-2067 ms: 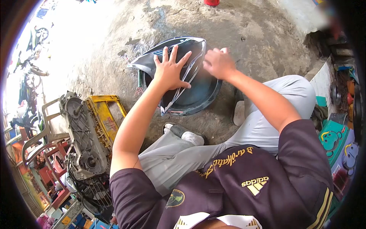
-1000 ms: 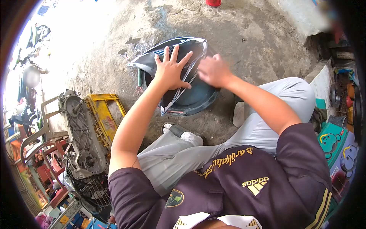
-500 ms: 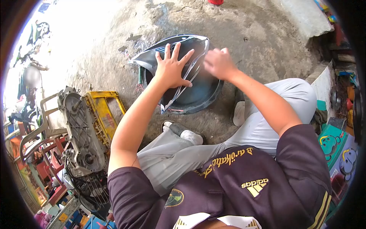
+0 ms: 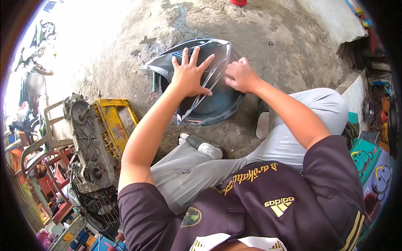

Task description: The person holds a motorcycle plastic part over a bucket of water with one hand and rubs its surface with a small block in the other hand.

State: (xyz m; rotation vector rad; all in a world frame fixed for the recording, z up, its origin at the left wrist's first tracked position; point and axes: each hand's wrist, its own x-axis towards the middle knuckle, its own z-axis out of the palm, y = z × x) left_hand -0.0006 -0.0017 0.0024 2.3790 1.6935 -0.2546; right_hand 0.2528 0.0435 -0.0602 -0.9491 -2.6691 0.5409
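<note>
A dark glossy panel with white and blue stripes [image 4: 167,67] rests tilted over a round black basin [image 4: 226,109] on the floor. My left hand [image 4: 188,75] lies spread on the panel, fingers apart and pressing on its surface. Beside the panel's right edge is my right hand [image 4: 242,76], above the basin's right side, with its fingers curled together. What those fingers hold, if anything, is hidden.
Left of my legs stand a grey metal engine casing [image 4: 90,146] and a yellow crate [image 4: 115,125]. A red object [image 4: 238,2] sits at the top edge. To the right lies a green box [image 4: 362,157] near a low white wall [image 4: 354,90].
My right hand has shifted back and forth slightly by the panel's right edge and now looks less blurred. My left hand keeps its spread pose on the panel.
</note>
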